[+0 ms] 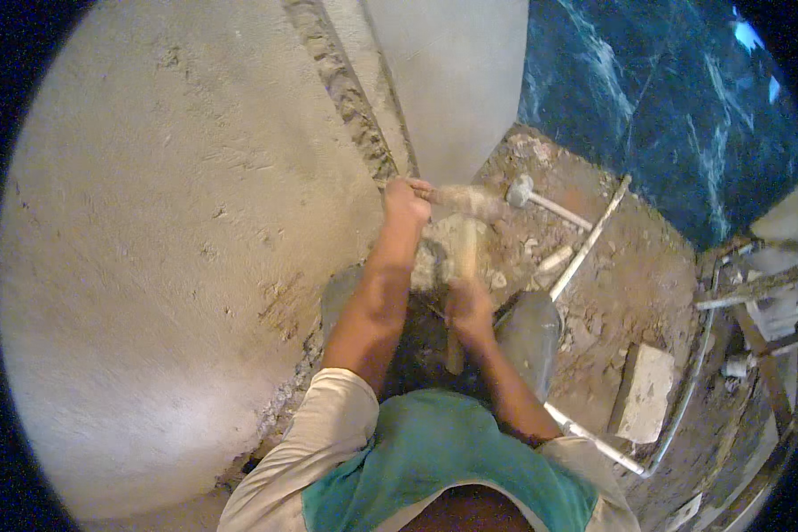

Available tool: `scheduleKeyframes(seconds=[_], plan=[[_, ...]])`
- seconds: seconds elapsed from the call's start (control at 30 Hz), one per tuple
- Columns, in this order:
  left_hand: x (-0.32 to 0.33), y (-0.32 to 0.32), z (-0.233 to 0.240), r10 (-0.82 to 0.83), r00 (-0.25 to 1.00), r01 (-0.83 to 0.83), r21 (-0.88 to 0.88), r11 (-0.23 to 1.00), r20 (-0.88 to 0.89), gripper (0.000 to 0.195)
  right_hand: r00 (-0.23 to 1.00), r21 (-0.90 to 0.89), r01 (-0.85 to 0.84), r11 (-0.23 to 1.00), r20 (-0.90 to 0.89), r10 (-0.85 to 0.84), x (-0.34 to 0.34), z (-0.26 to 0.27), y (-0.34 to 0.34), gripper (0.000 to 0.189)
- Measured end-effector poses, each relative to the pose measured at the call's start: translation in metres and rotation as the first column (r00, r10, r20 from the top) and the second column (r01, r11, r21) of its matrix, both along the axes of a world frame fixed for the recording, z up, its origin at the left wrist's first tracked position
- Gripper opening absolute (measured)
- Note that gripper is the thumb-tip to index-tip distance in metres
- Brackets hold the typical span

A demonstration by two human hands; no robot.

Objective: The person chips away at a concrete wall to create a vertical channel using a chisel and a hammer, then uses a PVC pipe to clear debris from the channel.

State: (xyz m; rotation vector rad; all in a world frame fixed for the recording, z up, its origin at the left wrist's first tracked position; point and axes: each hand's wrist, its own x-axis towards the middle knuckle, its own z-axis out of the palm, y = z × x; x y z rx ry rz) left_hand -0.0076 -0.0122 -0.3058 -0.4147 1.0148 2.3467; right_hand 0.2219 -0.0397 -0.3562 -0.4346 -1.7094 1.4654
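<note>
My left hand (407, 199) is closed at the plastered wall (173, 199), at the lower end of a rough chiselled groove (352, 100). A thin tool seems to be in its fist, largely hidden. My right hand (469, 309) grips the wooden handle of a hammer (470, 246). The hammer's blurred head is raised just to the right of my left hand, close to its fingers; whether they touch cannot be told. A second, straight narrow cut (392, 86) runs down the wall beside the groove.
Rubble-strewn dirt floor (592, 332) holds a mallet (521, 191), a long pale stick (588, 239), a block (645, 392) and white pipes (598, 444). Dark blue marbled panelling (638, 100) stands at upper right. Wooden framing (765, 352) lies at far right.
</note>
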Motion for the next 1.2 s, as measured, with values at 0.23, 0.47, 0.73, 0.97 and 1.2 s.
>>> scheduleKeyframes(seconds=[0.23, 0.47, 0.73, 0.97, 1.2], plan=[[0.0, -0.001, -0.045, -0.065, 0.978, 0.022, -0.21, 0.977, -0.198, 0.018, 0.964, -0.256, 0.136, 0.957, 0.256, -0.069, 0.027, 0.05, 0.019, 0.036], [0.004, 0.007, -0.009, 0.008, 0.995, -0.013, -0.048, 0.999, -0.104, 0.017, 0.941, -0.35, 0.277, 0.895, -0.091, -0.327, 0.06, 0.128, 0.063, 0.043], [-0.009, 0.012, 0.009, -0.015, 0.998, 0.013, -0.03, 0.999, -0.055, 0.017, 0.974, -0.103, 0.208, 0.973, 0.114, -0.196, 0.0, 0.012, 0.008, 0.041], [-0.015, 0.0, 0.002, -0.136, 0.989, 0.126, -0.149, 0.981, -0.058, 0.02, 0.973, -0.332, 0.027, 0.943, -0.206, -0.1, 0.037, 0.1, 0.052, 0.043], [-0.003, 0.005, 0.02, -0.009, 0.993, 0.001, 0.061, 0.998, 0.122, 0.018, 0.99, 0.011, 0.139, 0.99, 0.003, -0.139, -0.01, 0.04, -0.001, 0.033]])
